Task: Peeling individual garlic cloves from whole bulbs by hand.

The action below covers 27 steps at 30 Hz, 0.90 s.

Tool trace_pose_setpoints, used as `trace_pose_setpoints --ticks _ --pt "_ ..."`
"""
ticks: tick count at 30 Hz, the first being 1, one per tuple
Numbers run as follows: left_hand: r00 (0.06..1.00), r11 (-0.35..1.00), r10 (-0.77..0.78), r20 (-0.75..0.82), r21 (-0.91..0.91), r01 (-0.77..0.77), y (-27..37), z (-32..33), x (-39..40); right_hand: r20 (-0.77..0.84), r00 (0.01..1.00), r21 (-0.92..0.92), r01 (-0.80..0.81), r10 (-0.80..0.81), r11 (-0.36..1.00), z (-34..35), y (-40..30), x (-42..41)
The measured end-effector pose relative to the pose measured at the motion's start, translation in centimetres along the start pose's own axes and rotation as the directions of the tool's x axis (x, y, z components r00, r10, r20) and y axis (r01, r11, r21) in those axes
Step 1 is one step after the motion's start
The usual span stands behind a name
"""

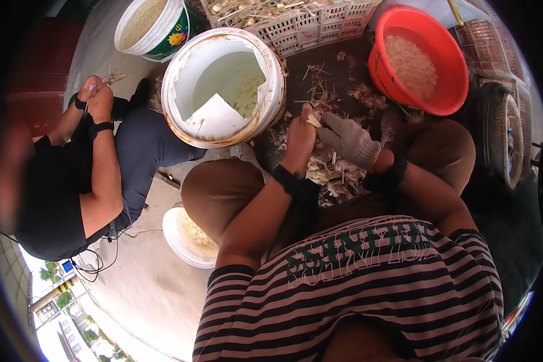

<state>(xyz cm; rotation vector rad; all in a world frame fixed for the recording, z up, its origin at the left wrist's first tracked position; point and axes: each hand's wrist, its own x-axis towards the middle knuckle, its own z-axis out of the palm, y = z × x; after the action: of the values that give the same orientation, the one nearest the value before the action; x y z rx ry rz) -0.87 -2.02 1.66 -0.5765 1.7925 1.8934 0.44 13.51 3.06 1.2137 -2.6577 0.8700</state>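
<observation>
My bare left hand point(301, 135) is closed, its thumb pressed on a pale garlic piece point(313, 121) between my two hands. Close against it on the right, my right hand point(349, 139) wears a grey knitted glove; its fingers are bent at the same piece, and what lies inside them is hidden. Garlic skins and dry stalks point(335, 174) are heaped on the ground below my hands, between my knees. A white plastic bucket point(224, 88) with a torn lid stands just beyond my left knee, with peeled garlic cloves point(249, 96) in liquid inside.
A red bucket point(448, 86) with pale cloves stands at upper right. Beyond are a plastic crate point(307, 31) of garlic scraps and a green-and-white bucket point(176, 34). A white basin point(181, 246) of cloves is by my left knee. A co-worker's hands point(97, 92) are at left.
</observation>
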Motion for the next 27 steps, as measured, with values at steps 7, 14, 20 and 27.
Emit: trace_pose_setpoints --ticks 7,14,20,27 --pt "0.974 0.942 0.212 -0.081 0.281 -0.182 -0.4 0.3 -0.3 -0.168 0.982 -0.008 -0.091 0.089 0.996 0.2 -2.1 0.1" --pt "0.94 0.83 0.315 -0.131 0.519 -0.206 -0.1 0.8 -1.1 -0.029 0.897 0.293 -0.415 0.442 0.861 0.6 -2.7 0.1" --pt "0.791 0.617 0.604 -0.1 0.687 -0.384 -0.9 1.8 -1.2 -0.148 0.929 0.196 -0.308 0.339 0.931 2.3 -1.2 -0.2" --pt "0.973 0.958 0.219 -0.065 0.206 -0.202 0.1 -0.1 -0.3 0.146 0.86 0.607 -0.468 0.489 0.642 0.5 -0.5 0.5"
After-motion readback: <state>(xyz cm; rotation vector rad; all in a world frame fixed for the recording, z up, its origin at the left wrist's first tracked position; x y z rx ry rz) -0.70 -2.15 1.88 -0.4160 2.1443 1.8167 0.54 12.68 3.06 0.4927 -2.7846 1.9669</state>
